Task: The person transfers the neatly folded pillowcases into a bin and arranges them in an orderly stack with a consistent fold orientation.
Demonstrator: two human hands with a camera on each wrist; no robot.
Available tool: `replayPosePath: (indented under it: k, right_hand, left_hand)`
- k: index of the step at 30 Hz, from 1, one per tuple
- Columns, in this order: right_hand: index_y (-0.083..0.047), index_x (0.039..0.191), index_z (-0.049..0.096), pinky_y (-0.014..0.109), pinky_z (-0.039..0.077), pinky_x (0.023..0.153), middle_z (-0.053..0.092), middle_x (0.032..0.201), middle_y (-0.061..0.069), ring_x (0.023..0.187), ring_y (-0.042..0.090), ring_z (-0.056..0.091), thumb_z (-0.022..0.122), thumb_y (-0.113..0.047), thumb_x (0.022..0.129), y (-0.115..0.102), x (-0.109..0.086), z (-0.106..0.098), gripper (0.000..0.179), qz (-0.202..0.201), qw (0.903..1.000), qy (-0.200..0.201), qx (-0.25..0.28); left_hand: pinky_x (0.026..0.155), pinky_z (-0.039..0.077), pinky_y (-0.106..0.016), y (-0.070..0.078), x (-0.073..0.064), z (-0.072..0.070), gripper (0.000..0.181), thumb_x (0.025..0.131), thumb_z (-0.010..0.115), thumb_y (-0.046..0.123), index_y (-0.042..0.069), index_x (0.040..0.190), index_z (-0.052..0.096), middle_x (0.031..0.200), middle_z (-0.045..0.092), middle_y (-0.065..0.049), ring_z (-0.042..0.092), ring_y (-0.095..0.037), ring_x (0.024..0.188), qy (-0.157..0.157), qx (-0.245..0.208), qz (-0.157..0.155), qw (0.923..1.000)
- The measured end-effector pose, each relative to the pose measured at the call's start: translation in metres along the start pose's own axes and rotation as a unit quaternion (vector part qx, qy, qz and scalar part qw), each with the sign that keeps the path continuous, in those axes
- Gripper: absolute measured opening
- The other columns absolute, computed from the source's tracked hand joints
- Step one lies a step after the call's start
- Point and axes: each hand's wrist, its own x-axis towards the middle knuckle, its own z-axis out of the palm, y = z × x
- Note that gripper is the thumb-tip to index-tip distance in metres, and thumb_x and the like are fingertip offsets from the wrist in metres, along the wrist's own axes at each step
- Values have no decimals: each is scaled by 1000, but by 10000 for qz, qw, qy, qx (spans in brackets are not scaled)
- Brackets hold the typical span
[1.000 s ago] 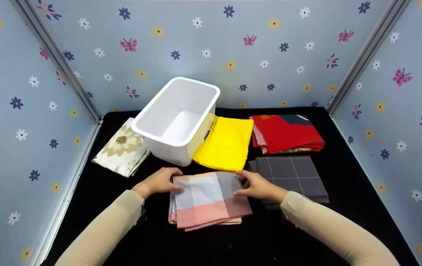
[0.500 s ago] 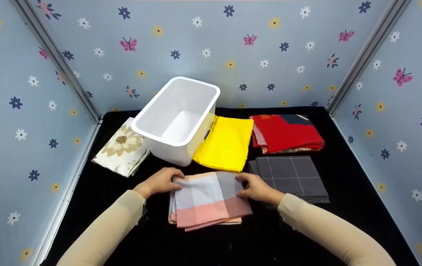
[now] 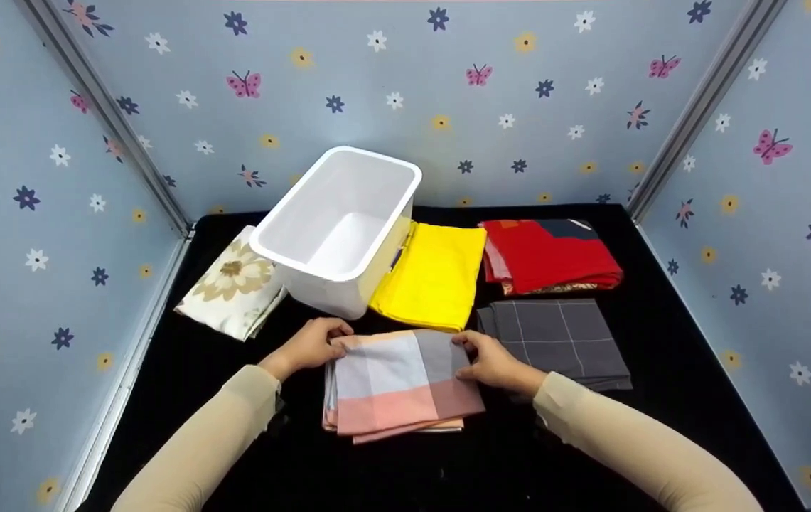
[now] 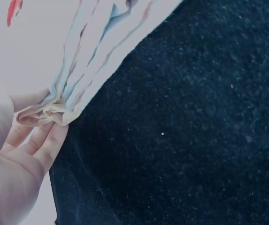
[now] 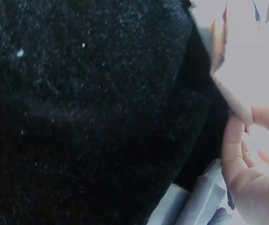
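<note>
A folded checked cloth [image 3: 394, 391] in pale grey, salmon and brown lies at the middle front in the head view. At its far left corner my left hand [image 3: 310, 347] pinches the layers, thumb on top. The left wrist view shows the folded edge [image 4: 89, 65] gathered between the thumb and fingers of that hand [image 4: 19, 157]. My right hand [image 3: 495, 361] pinches the cloth's right edge near the far corner. In the right wrist view, a thin edge of the cloth [image 5: 237, 105] sits between thumb and forefinger.
Behind the cloth stands a white plastic tub [image 3: 320, 290]. A floral cloth [image 3: 231, 284] lies to its left, a folded yellow cloth [image 3: 437, 274] to its right. Farther right are a folded red cloth [image 3: 554, 256] and a grey checked one [image 3: 565, 338]. Patterned walls [image 3: 405, 107] enclose the black tabletop [image 3: 412, 473].
My right hand has shifted slightly toward me along the cloth's edge, and the left thumb has drawn back a little toward the far corner. The cloth stays in nearly the same place.
</note>
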Motion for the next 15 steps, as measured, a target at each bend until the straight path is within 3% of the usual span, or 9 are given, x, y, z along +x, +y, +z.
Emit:
replayPosePath:
  k: [4, 9, 15]
  right_hand:
    - [3, 141, 63, 38, 61, 83, 67, 127, 25, 104, 29, 65, 87, 3, 83, -2, -1, 1, 63, 80, 9998, -23, 205]
    - [3, 138, 63, 32, 58, 79, 67, 122, 24, 100, 27, 64, 89, 3, 80, -4, -2, 4, 63, 89, 9995, -65, 308]
    - [1, 137, 63, 36, 57, 77, 66, 118, 24, 94, 25, 63, 90, 3, 78, -5, -4, 7, 65, 107, 9999, -30, 124]
  left_hand:
    - [75, 57, -30, 8, 0, -4, 30, 86, 76, -3, -6, 116, 76, 102, 78, -20, 68, -19, 83, -10, -101, -323, 9994]
    - [78, 57, -30, 5, 2, -5, 29, 87, 74, 0, -7, 114, 76, 109, 78, -23, 68, -21, 86, 47, -166, -388, 9991]
    - [81, 57, -31, 6, 3, -4, 33, 86, 74, 11, -6, 114, 78, 111, 79, -21, 68, -22, 90, -123, -180, -489, 9986]
